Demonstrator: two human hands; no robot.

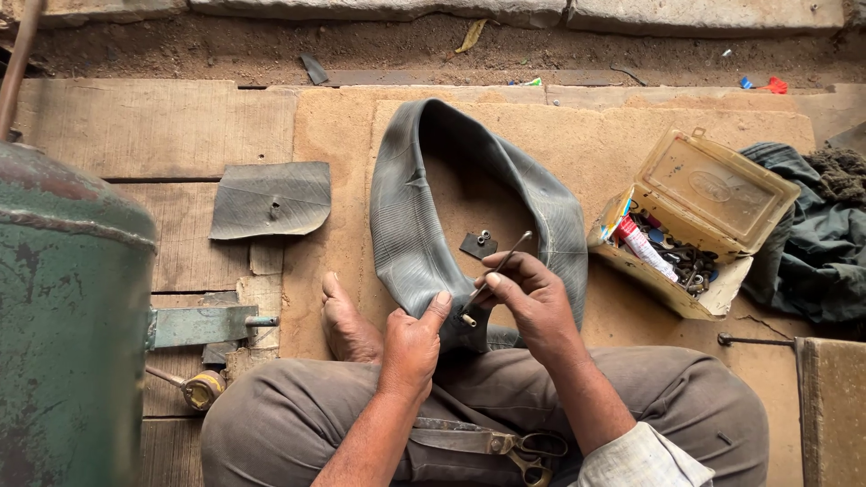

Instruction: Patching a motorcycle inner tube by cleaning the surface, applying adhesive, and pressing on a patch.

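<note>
A limp grey rubber inner tube [406, 207] lies looped on the brown board in front of my crossed legs. My left hand [411, 343] pinches the tube's near end, beside its small brass valve [468, 319]. My right hand [532, 298] holds a thin metal rod tool [505, 257], with its lower tip at the valve. Inside the loop lies a small black rubber patch [476, 244] with two tiny metal rings on it. My bare foot [347, 325] rests on the board left of the hands.
Large scissors [492, 442] lie on my lap. An open plastic box [690, 225] with tubes and metal bits sits to the right, a dark cloth [812, 243] beyond it. A cut rubber piece [271, 198] lies left. A green metal tank [63, 316] fills the left edge.
</note>
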